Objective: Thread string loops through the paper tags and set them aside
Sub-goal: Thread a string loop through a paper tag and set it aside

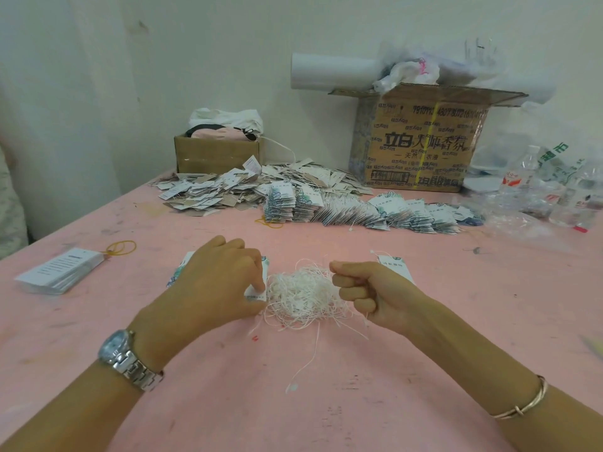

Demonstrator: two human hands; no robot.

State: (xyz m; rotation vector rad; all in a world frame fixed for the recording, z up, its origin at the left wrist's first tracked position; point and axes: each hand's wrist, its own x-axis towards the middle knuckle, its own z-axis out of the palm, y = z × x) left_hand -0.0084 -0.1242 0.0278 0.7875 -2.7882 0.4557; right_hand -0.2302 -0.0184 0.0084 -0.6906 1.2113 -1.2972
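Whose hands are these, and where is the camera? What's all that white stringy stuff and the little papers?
The camera sits on a person's head, looking down, so you see their own two hands. No robot here. The left hand pinches a paper tag. The right hand is curled into a fist and seems to pinch one strand from the tangle of white string loops between the hands. Everything lies on a pink table. Farther back are heaps of tags and a big cardboard box.
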